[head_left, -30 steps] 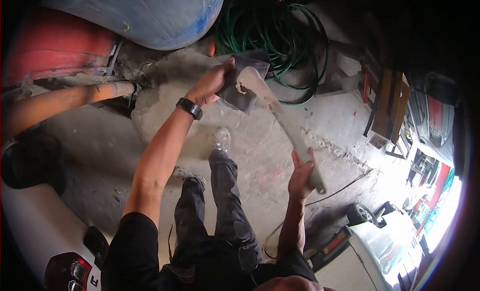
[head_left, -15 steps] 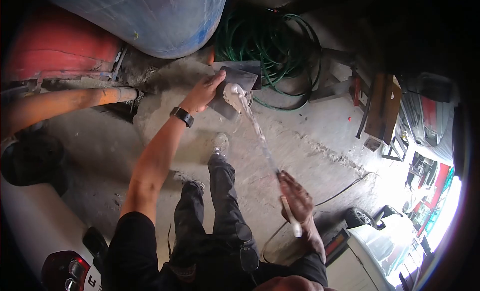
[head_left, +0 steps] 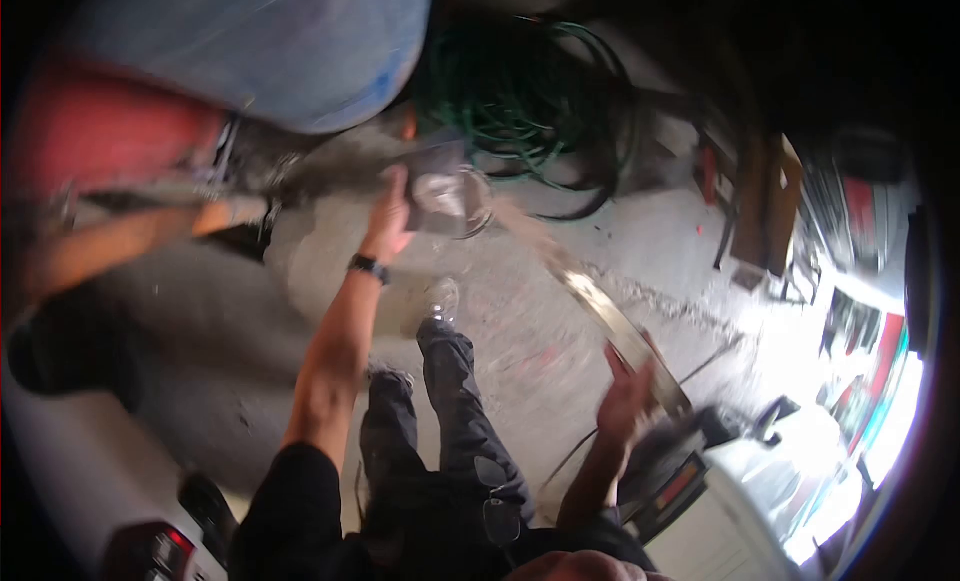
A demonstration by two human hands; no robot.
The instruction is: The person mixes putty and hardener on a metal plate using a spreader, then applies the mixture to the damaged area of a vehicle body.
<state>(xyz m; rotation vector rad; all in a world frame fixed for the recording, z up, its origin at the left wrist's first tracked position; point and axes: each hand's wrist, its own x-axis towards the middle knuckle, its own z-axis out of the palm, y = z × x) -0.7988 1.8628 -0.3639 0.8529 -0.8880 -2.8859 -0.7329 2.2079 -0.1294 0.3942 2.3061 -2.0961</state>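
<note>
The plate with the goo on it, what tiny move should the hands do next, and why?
I'd gently level the plate with the left hand. The pale goo sits near its edge and might slide off if the plate tips. The right hand is busy with the long stick, so it probably can't help.

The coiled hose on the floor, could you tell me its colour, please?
The coiled hose is dark green, seen best in the head view.
</note>
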